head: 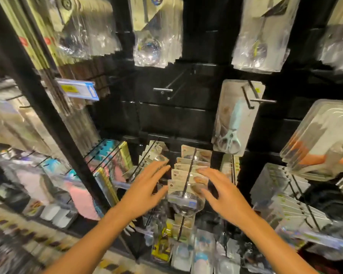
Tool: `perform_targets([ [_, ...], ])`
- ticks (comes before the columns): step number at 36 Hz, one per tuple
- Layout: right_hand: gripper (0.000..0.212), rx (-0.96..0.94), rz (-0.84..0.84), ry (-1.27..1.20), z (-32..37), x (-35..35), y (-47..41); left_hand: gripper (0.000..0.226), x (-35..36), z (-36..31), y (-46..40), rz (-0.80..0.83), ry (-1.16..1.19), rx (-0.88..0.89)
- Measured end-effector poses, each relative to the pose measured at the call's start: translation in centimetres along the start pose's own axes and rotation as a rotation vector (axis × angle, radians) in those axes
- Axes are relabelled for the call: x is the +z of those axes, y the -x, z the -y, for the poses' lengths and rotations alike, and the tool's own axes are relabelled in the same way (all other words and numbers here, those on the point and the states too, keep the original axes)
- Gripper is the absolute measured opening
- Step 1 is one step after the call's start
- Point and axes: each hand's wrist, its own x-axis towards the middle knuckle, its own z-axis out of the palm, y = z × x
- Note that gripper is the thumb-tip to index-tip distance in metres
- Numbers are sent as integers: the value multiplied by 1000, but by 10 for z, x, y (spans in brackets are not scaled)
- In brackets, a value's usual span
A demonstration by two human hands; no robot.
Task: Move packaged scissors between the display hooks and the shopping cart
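Head view, carded packs (188, 175) on hook, packaged scissors (234, 123) above

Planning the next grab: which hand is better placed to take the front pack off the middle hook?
Right, probably. The right hand has fingertips on the front pack; the left hand is spread beside it.

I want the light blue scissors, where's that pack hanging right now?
In the head view, the light blue scissors pack hangs on a hook right of centre, above and to the right of the right hand, beside an empty hook to its left.
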Motion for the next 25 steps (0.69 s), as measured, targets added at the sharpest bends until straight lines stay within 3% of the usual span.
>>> perform_targets([
  [6,53,-56,173,16,44,55,-10,64,-12,37,80,-13,-93,-142],
  [11,52,-118,263,7,84,114,-16,58,-34,62,160,-39,-80,-163],
  [16,52,-198,421,10,137,164,-23,55,-58,90,241,-75,-82,-312],
  [25,49,-389,528,-24,227,265,-25,64,-91,144,399,-77,-100,-676],
])
